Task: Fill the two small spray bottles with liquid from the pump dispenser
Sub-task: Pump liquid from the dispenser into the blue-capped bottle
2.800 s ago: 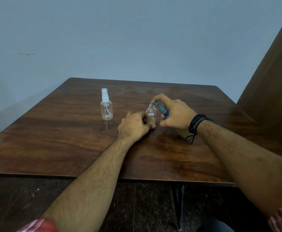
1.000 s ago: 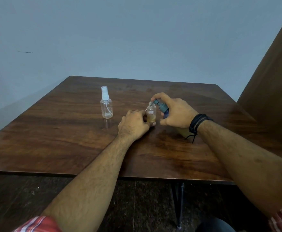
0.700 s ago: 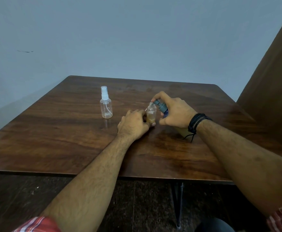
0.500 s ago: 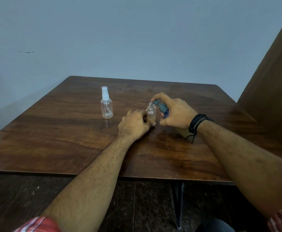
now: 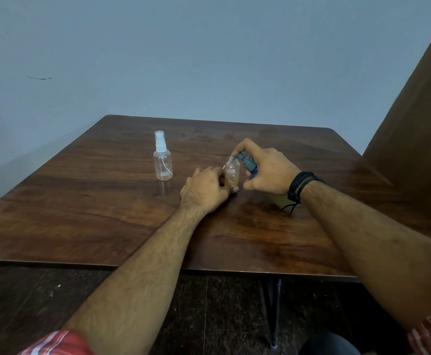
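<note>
An uncapped small clear bottle (image 5: 232, 172) stands upright on the wooden table (image 5: 107, 201), its lower part holding amber liquid. My left hand (image 5: 205, 190) grips its base. My right hand (image 5: 267, 170) is wrapped around the tilted pump dispenser (image 5: 247, 162), a finger on its grey-blue pump head, whose nozzle sits at the small bottle's mouth. Most of the dispenser's body is hidden under my hand. A second small spray bottle (image 5: 162, 160), clear with its white spray cap on, stands to the left and looks empty.
A brown wooden panel (image 5: 419, 119) rises at the table's right side. A pale blue wall lies behind the table. The table's near edge (image 5: 209, 269) runs under my forearms, with dark floor below.
The hands, the open bottle and the dispenser stay in place. The amber liquid in the open bottle stands a little higher than 2.8 s ago.
</note>
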